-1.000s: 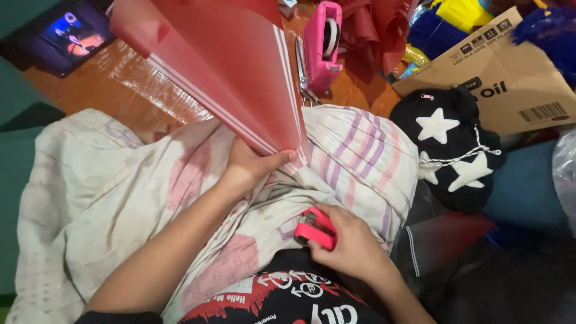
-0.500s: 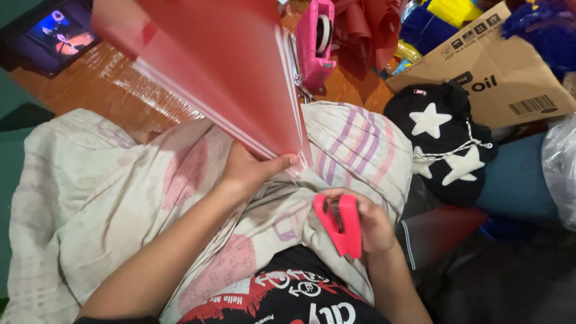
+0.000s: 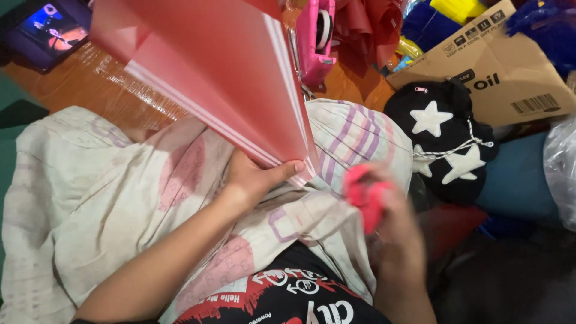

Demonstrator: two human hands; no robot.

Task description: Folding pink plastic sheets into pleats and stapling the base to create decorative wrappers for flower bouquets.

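Paper stack [image 3: 228, 78] above both hands.

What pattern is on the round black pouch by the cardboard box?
The round black drawstring pouch has big white stars on it, clearest in the head view.

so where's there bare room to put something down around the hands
Free: the pale cloth left of the left hand, and the wood floor strip between tablet and red paper stack. Crowded: right of the right hand, with star bag and cardboard box.
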